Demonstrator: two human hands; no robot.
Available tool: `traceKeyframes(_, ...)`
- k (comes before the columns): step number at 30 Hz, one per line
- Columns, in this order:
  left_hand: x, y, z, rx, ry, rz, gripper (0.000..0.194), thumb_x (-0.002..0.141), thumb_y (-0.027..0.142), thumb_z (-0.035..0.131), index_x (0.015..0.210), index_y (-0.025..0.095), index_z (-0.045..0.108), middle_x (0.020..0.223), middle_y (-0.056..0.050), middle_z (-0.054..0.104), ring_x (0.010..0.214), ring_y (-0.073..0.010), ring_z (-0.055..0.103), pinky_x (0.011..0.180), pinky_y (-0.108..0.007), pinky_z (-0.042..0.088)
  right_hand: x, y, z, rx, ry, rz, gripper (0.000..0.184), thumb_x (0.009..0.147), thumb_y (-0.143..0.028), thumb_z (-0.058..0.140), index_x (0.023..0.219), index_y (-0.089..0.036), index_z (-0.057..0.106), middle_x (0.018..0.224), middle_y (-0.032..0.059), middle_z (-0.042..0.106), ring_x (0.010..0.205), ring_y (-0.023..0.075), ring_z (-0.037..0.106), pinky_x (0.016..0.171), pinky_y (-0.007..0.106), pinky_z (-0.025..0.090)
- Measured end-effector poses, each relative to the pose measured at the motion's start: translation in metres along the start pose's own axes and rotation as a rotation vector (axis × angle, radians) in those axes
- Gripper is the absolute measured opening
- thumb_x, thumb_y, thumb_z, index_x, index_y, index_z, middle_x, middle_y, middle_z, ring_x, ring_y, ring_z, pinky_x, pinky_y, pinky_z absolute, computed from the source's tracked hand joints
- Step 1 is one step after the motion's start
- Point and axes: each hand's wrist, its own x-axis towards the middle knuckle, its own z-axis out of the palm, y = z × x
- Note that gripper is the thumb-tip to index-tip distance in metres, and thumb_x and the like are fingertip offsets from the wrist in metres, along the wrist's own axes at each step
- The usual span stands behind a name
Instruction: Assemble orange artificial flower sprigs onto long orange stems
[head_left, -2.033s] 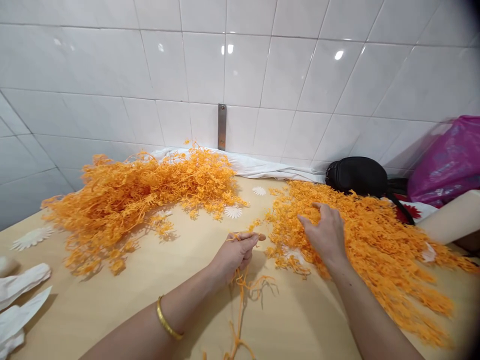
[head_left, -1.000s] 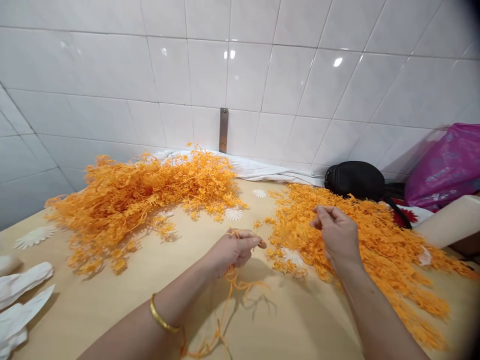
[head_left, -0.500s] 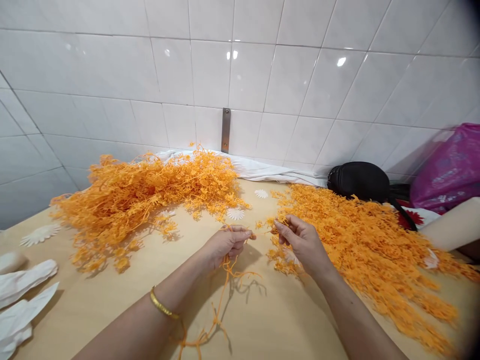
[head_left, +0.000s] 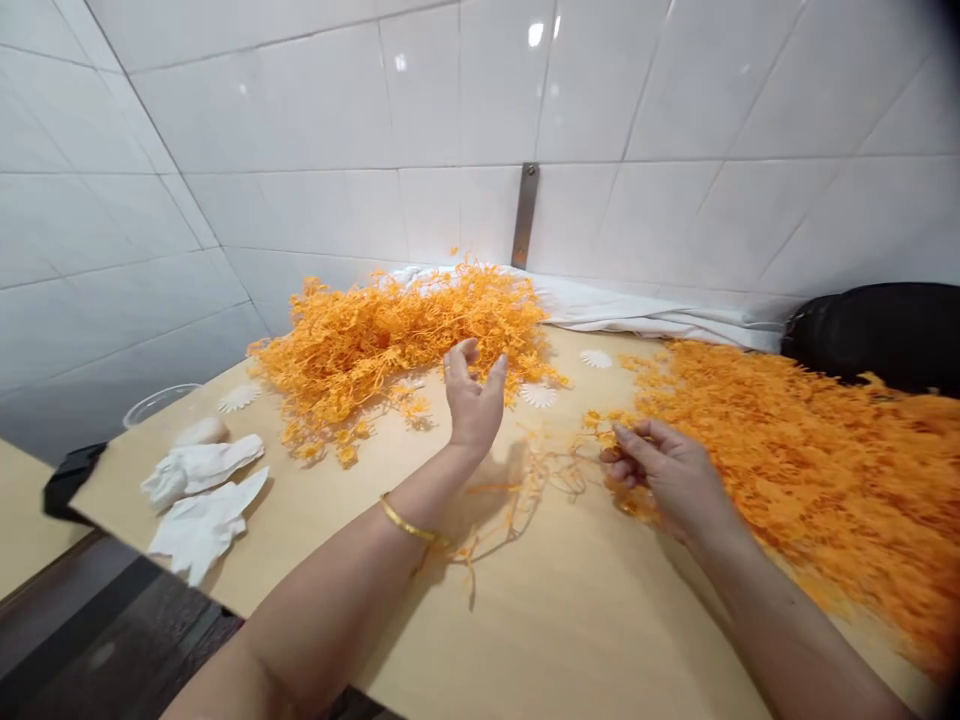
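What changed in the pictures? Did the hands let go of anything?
The left hand opened and lifted, fingers up, letting go of the orange strand, which now lies loose on the wooden table. The right hand stays curled at the strand's far end; whether it grips, I can't tell. The view swung left, so the pink bag is out of sight. The orange heaps and white paper daisies stayed put.

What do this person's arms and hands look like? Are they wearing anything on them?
Both arms are bare, with no sleeves or gloves. The left hand and right hand are uncovered too. The left arm wears a thin, smooth gold bangle near the wrist. The right arm shows no bangle or watch.
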Motion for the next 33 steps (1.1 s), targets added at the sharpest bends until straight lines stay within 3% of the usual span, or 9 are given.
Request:
traceKeyframes(3,-0.023,0.014,0.006,0.084,-0.244,0.227,0.017,0.08,0.031,0.042,0.076,0.019,0.053,0.079,-0.005,0.052,0.079,-0.0151,0.048,0.075,-0.026,0.034,-0.001,0.0,0.002,0.119,-0.041,0.074,0.03,0.06,-0.039,0.065,0.059,-0.017,0.046,0.05,0.0005,0.06,0.038,0.0072,0.05,0.037,0.016,0.033)
traceKeyframes(7,-0.059,0.011,0.02,0.196,-0.575,0.27,0.019,0.08,0.028,0.04,0.076,0.019,0.057,0.076,-0.007,0.054,0.077,-0.0173,0.048,0.074,-0.028,0.034,-0.002,0.002,0.001,0.244,-0.115,0.088,0.029,0.061,-0.038,0.066,0.063,-0.017,0.046,0.05,-0.0031,0.057,0.041,0.0058,0.05,0.039,0.015,0.033)
traceKeyframes(10,-0.067,0.002,0.028,0.234,-0.53,0.184,0.02,0.077,0.027,0.044,0.091,0.019,0.057,0.091,-0.008,0.057,0.089,-0.0201,0.047,0.08,-0.032,0.033,-0.003,0.004,-0.001,0.294,-0.174,0.072,0.028,0.062,-0.037,0.066,0.063,-0.017,0.047,0.049,-0.0047,0.055,0.043,0.0052,0.05,0.041,0.014,0.032)
traceKeyframes(13,-0.062,-0.004,0.031,0.124,-0.463,-0.051,0.024,0.073,0.027,0.05,0.095,0.018,0.056,0.099,-0.009,0.056,0.092,-0.0197,0.048,0.077,-0.031,0.036,-0.003,0.006,-0.001,0.31,-0.217,0.055,0.026,0.064,-0.036,0.065,0.064,-0.017,0.047,0.048,-0.0059,0.053,0.045,0.0053,0.05,0.043,0.015,0.033)
traceKeyframes(17,-0.056,-0.01,0.034,-0.22,-0.584,-0.396,0.016,0.069,0.026,0.054,0.079,0.013,0.057,0.075,-0.006,0.059,0.064,-0.013,0.052,0.055,-0.023,0.037,-0.005,0.006,0.003,0.251,-0.252,0.018,0.024,0.067,-0.037,0.062,0.066,-0.017,0.049,0.053,-0.0049,0.055,0.047,0.0057,0.049,0.046,0.016,0.034)
traceKeyframes(20,-0.055,-0.014,0.034,-0.31,-0.61,-0.591,0.017,0.065,0.029,0.059,0.068,0.012,0.056,0.052,0.0,0.051,0.041,-0.0062,0.039,0.041,-0.02,0.027,-0.005,0.007,0.004,0.145,-0.246,-0.008,0.024,0.067,-0.037,0.061,0.067,-0.017,0.05,0.052,-0.0042,0.054,0.045,0.0061,0.047,0.046,0.018,0.034)
traceKeyframes(25,-0.049,-0.017,0.031,-0.361,-0.545,-0.652,0.02,0.059,0.029,0.064,0.057,0.014,0.051,0.04,0.006,0.037,0.034,-0.0026,0.027,0.038,-0.019,0.018,-0.001,0.009,0.0,0.013,-0.129,-0.058,0.023,0.068,-0.039,0.058,0.07,-0.018,0.051,0.06,-0.0024,0.053,0.048,0.0077,0.048,0.046,0.02,0.035)
traceKeyframes(29,-0.046,-0.015,0.029,-0.305,-0.574,-0.661,0.019,0.057,0.028,0.065,0.056,0.013,0.052,0.042,0.005,0.039,0.036,-0.0027,0.028,0.039,-0.019,0.018,0.0,0.005,-0.002,-0.237,0.019,-0.326,0.026,0.074,-0.041,0.051,0.088,-0.021,0.056,0.092,0.0047,0.056,0.077,0.0148,0.054,0.062,0.025,0.042)
traceKeyframes(33,-0.05,-0.013,0.03,-0.275,-0.685,-0.591,0.017,0.058,0.025,0.061,0.052,0.013,0.051,0.043,0.005,0.04,0.039,-0.0037,0.031,0.041,-0.019,0.021,-0.005,-0.001,0.003,-0.459,-0.099,-0.536,0.031,0.073,-0.036,0.054,0.101,-0.022,0.056,0.105,0.0063,0.053,0.096,0.0192,0.048,0.08,0.032,0.038)
